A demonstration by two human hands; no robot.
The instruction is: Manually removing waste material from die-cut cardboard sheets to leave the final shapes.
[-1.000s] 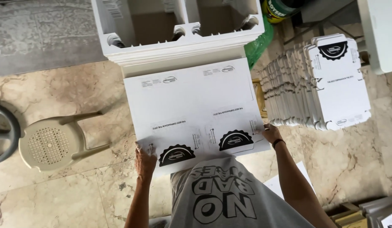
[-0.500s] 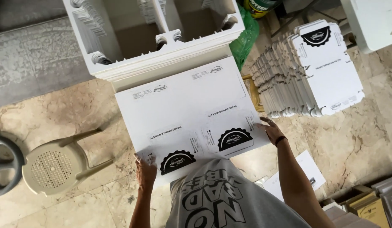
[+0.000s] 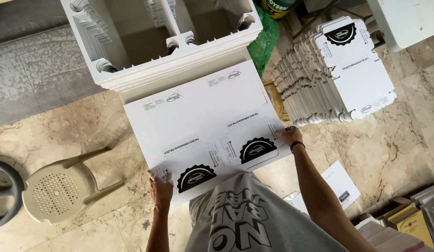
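A large white printed cardboard sheet (image 3: pixel 203 121) with two black round-toothed emblems lies flat on top of a stack in front of me. My left hand (image 3: pixel 160 185) grips its near left corner. My right hand (image 3: pixel 290 136), with a dark band on the wrist, holds the near right corner. Beyond the sheet stands a thick pile of die-cut white cardboard frames (image 3: pixel 165 42) with open windows.
A stack of flat white boxes (image 3: pixel 338 74) with black emblems stands at the right. A beige plastic stool (image 3: pixel 58 189) sits at the lower left on the marble floor. A green bag (image 3: pixel 266 39) lies behind the sheet. Loose paper (image 3: pixel 340 184) lies by my right arm.
The view has shifted, so the sheet and stacks sit further right and tilted in frame. Both hands stay on the sheet's near corners.
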